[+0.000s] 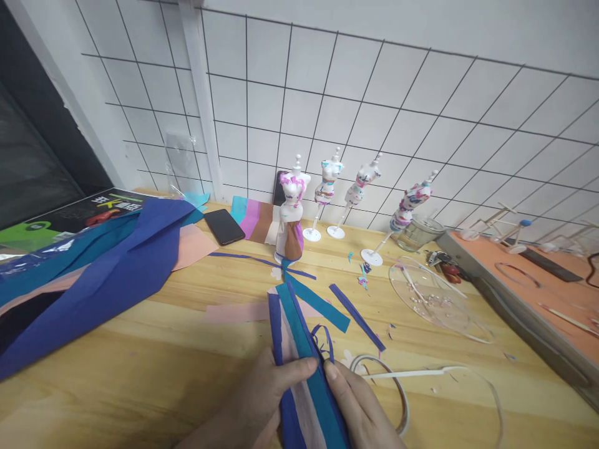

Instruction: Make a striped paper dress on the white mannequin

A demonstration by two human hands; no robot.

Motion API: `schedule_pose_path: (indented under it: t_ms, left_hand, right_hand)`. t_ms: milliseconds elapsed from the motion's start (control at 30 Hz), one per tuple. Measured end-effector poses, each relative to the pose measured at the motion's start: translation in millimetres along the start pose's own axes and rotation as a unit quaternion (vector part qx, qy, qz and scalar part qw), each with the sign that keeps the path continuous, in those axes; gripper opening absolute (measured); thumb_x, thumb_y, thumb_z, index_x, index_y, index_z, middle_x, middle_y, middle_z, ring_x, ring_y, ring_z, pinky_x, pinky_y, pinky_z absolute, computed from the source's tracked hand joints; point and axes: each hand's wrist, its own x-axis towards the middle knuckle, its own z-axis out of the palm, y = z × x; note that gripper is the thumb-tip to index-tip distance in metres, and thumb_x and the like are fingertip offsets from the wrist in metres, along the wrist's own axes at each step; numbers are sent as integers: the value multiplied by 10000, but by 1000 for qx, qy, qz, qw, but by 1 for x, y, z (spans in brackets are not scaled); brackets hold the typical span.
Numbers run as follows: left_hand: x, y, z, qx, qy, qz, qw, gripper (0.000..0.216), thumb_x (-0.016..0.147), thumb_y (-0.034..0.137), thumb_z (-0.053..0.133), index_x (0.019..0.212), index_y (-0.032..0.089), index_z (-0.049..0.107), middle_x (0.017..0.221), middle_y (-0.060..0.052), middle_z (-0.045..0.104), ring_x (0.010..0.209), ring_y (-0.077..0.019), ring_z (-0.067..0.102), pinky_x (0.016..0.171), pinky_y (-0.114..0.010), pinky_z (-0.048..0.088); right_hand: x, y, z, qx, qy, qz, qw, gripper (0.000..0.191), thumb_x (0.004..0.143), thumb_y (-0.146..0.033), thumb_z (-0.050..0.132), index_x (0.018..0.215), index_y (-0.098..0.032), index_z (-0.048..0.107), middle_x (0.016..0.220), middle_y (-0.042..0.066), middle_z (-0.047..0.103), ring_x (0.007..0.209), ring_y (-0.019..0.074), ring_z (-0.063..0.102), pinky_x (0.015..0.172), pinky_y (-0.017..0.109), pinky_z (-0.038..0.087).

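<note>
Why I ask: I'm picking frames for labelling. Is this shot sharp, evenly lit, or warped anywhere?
Head view: soft, even light, only faint shadows on the table; paper strips in the grip of the left hand and right hand look sharp; wall grid lines splay, wide-angle distortion; mild glare on the clear dish.

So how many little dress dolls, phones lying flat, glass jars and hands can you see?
Little dress dolls on stands: 4
Phones lying flat: 1
Glass jars: 1
Hands pinching the paper strips: 2
Total: 8
</note>
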Motion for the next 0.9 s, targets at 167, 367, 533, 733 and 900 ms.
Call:
schedule_pose_path:
  t_ms: [167, 367, 533, 733, 900]
  left_hand:
    - [0, -2, -2, -3, -2, 0, 1000, 302, 700, 168, 705, 997, 118, 697, 862, -124, 745, 808, -262, 682, 772, -375, 491]
    - [1, -3, -3, 0, 1, -6, 1000, 347, 689, 194, 723, 1026, 118, 684, 890, -128, 740, 798, -264, 681, 758, -375, 491]
    - [2, -3, -3, 4, 2, -3, 1000, 328, 682, 197, 730, 999, 121, 696, 868, -122, 743, 787, -259, 681, 750, -364, 491]
    - [1, -2, -1, 3, -9, -2, 1000, 309, 694, 182, 720, 999, 135, 701, 862, -114, 745, 798, -249, 683, 757, -350, 494]
    - [0, -2, -1, -14, -18, -7, 1000, 266, 709, 161, 703, 973, 130, 714, 854, -121, 749, 785, -245, 690, 754, -351, 504]
  right_hand:
    - [-1, 7, 1, 7, -15, -8, 1000, 653, 739, -662, 566, 1259, -267, 559, 1288, 63, 582, 1196, 345, 496, 1029, 410, 394]
    - [0, 13, -1, 15, -34, -3, 999, 691, 716, -648, 604, 1290, -272, 525, 1314, 68, 560, 1207, 353, 481, 1027, 414, 399]
    - [2, 7, 0, 24, -18, 13, 999, 682, 733, -696, 532, 1271, -277, 538, 1282, 68, 584, 1192, 338, 497, 1020, 392, 413]
    - [2, 1, 1, 29, -10, 21, 999, 692, 734, -723, 497, 1261, -276, 540, 1259, 75, 596, 1180, 329, 509, 1019, 391, 411]
    - [1, 5, 2, 21, -6, 11, 1000, 650, 778, -696, 468, 1270, -275, 534, 1271, 71, 589, 1180, 318, 511, 1020, 384, 405]
